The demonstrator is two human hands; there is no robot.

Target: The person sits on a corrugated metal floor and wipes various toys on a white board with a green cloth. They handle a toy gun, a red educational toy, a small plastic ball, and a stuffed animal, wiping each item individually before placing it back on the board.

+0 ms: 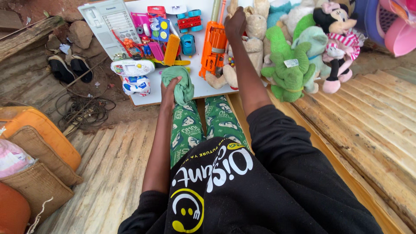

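— What's closest to the camera?

— A black top with a yellow smiley print, then green patterned trousers (203,125) reaching to the edge of a white bench (149,97).

— And the biggest thing on that bench?

— A heap of soft toys at the right end: a green plush animal (288,69), a mouse doll in a pink striped dress (340,37), and a beige teddy (253,30) partly behind the right arm. Next in size is a grey desk telephone (108,21) at the far left corner.

— Where are the hands?

— The left hand (168,89) is clenched around a green cloth (181,82), which sits bunched at the near edge of the bench, just above the knees. The right hand (236,24) is stretched farther out, resting on or against an orange toy blaster (213,47) and the teddy; I cannot tell whether it grips either.

— Smaller things?

— A white toy handset (132,67) just left of the cloth, an orange comb-like piece (172,50), and a small blue toy car (188,43) beside the blaster.

— Off the bench?

— Black sandals (69,67) on the ground at left.
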